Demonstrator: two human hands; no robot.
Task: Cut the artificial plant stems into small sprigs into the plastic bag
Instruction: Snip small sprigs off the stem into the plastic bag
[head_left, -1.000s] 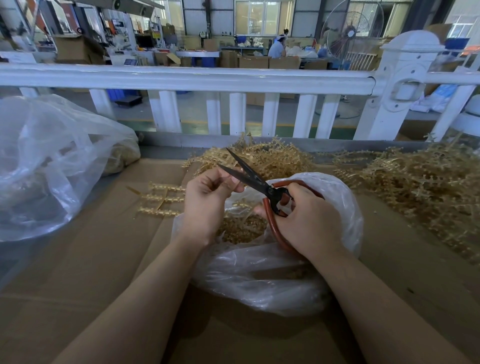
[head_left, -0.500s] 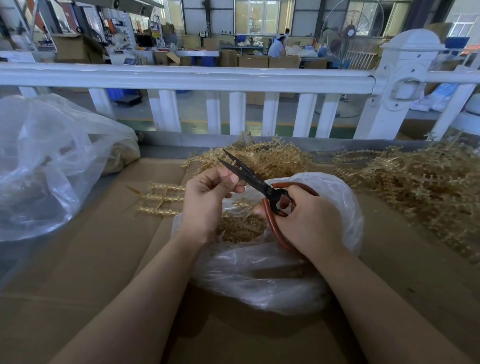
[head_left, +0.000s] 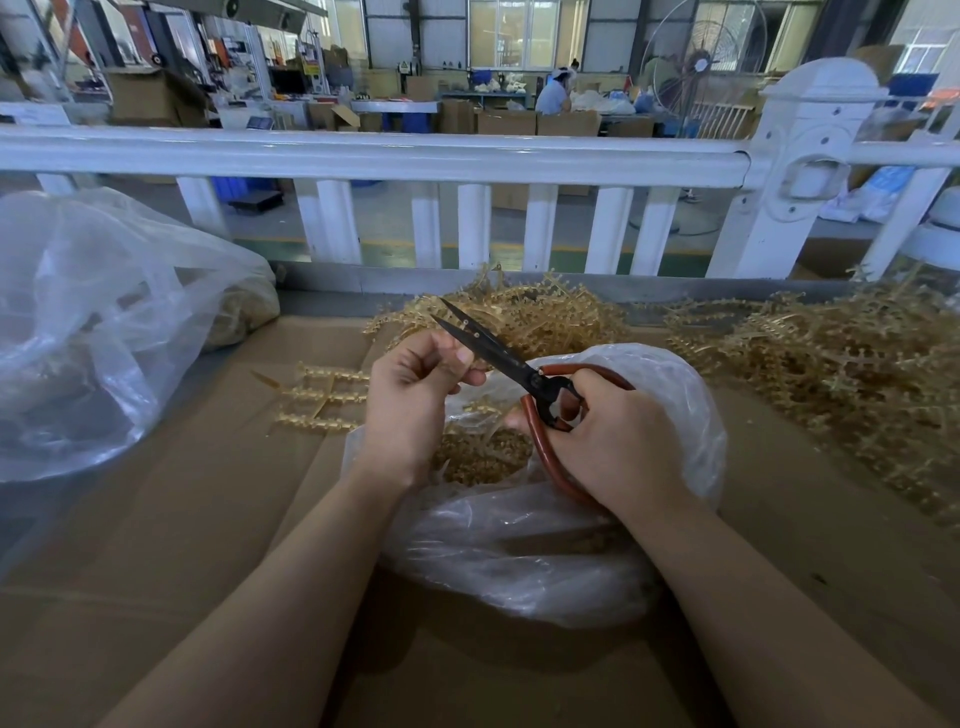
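Seemingly a sprig, hidden in curled left hand (head_left: 415, 395); right hand (head_left: 618, 441) grip round scissors (head_left: 511, 364).

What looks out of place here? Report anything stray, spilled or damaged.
One branched gold stem lies alone on the cardboard, left of the left hand, apart from the stem piles and outside the plastic bag. Nothing looks spilled or damaged.
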